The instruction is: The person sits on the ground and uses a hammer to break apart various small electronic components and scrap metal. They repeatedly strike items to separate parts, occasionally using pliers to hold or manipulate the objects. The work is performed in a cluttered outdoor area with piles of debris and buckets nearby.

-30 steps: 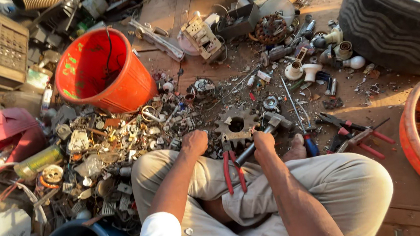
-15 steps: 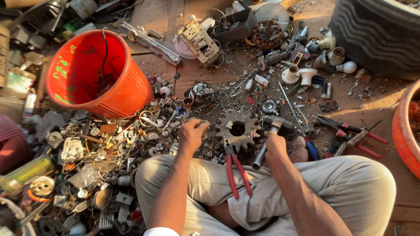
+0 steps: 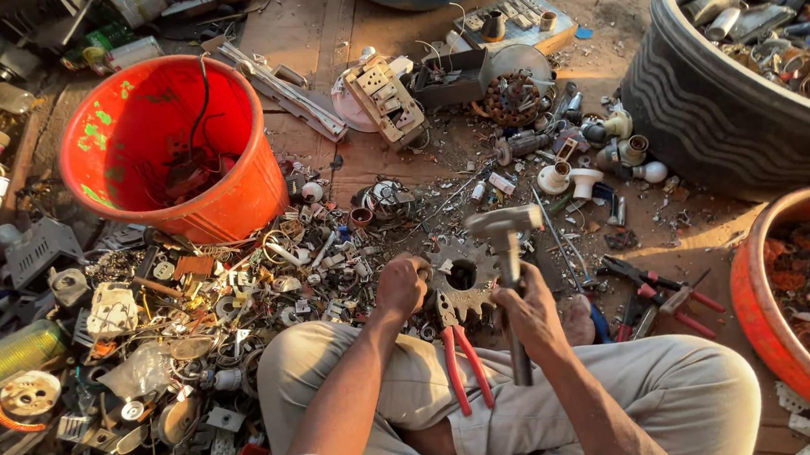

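right hand [image 3: 527, 312] clamped on a raised hammer [image 3: 506, 248]; left hand [image 3: 400, 286] closed on the toothed gear [image 3: 462, 276] on the ground, red pliers [image 3: 458, 353] on the lap. orange bucket [image 3: 118, 134] holds wires (few); black tub [image 3: 705, 127] holds metal scrap.

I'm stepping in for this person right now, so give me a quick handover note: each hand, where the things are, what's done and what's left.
Left hand: pressed on the toothed metal sprocket, steadying it on the ground.
Right hand: grips the hammer, head raised above the sprocket.
Red-handled pliers lie on the lap, beside the sprocket.
Done: sprocket pulled from the scrap pile and held down.
Left: the sprocket looks whole; whether it has been struck cannot be told.
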